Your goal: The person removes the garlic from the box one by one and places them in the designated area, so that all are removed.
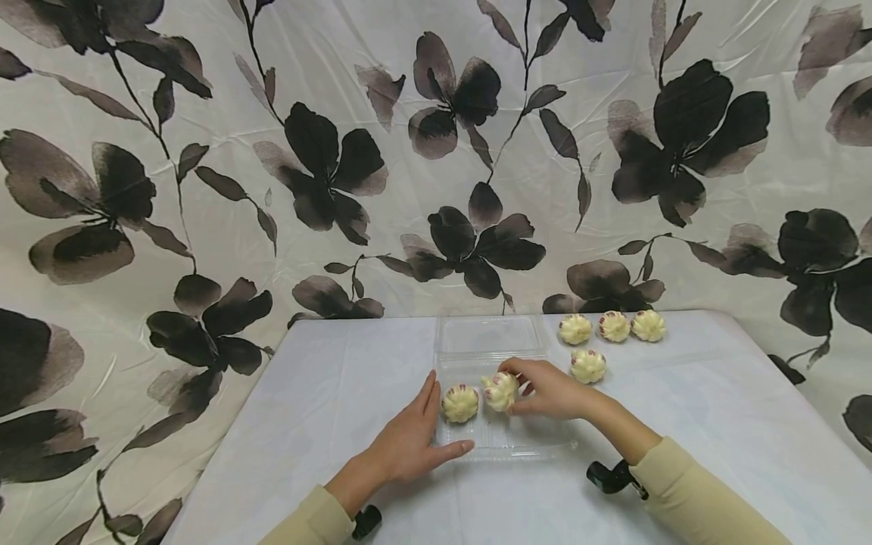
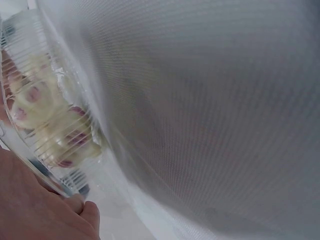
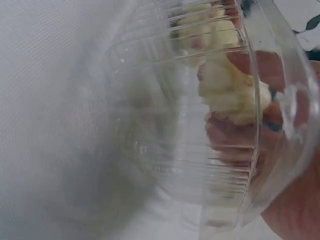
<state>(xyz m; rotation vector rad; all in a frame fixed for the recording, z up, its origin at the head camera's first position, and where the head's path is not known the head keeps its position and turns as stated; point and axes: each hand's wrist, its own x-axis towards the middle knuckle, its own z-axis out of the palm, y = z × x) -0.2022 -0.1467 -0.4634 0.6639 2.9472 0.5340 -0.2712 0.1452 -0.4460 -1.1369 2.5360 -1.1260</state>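
A clear plastic clamshell container (image 1: 538,439) lies with its lid (image 1: 490,333) folded back. My right hand (image 1: 548,390) pinches a cream, ribbed, flower-shaped piece with purple-red streaks (image 1: 499,392) over the container's base. Through the clear wall in the right wrist view, fingers (image 3: 270,70) show around that piece (image 3: 227,90). A similar piece (image 1: 460,403) sits in the left part of the base. My left hand (image 1: 405,443) rests against the container's left side, fingers straight and thumb spread along the front edge. The left wrist view shows both pieces through the ribbed plastic.
To the right of the lid, three similar pieces (image 1: 615,326) stand in a row at the table's back edge, with another piece (image 1: 588,365) nearer the container. A white cloth covers the table (image 1: 327,378). Behind it hangs a floral curtain (image 1: 381,288).
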